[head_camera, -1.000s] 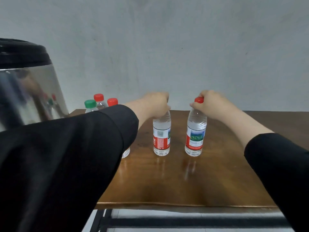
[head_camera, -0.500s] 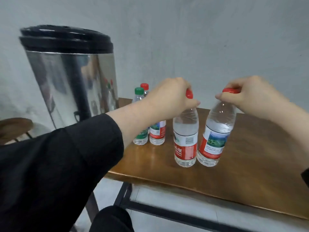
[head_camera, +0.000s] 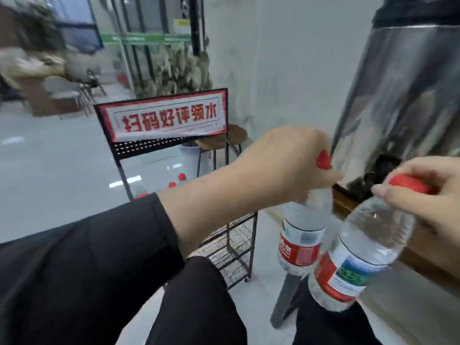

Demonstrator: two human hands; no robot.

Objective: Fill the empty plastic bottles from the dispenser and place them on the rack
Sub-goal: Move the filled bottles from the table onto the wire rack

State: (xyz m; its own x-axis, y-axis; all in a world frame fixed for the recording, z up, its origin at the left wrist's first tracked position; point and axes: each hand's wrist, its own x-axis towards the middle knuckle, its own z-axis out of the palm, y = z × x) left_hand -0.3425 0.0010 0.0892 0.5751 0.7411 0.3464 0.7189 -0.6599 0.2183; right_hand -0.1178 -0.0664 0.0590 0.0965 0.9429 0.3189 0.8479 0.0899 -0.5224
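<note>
Both hands carry by the caps, prob. for the black wire rack w/ red sign. Left hand fingers curl round one clear red-capped plastic bottle; right hand pinches second clear red-capped bottle, both right of rack, off the floor.

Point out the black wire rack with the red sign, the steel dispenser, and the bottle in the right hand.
Black wire rack with red sign [head_camera: 253, 235]: head view, right upright post.
Shiny steel dispenser with black lid [head_camera: 408, 78]: head view, mirrored side wall.
Clear plastic bottle with red cap in right hand [head_camera: 373, 235]: head view, clear shoulder.
</note>
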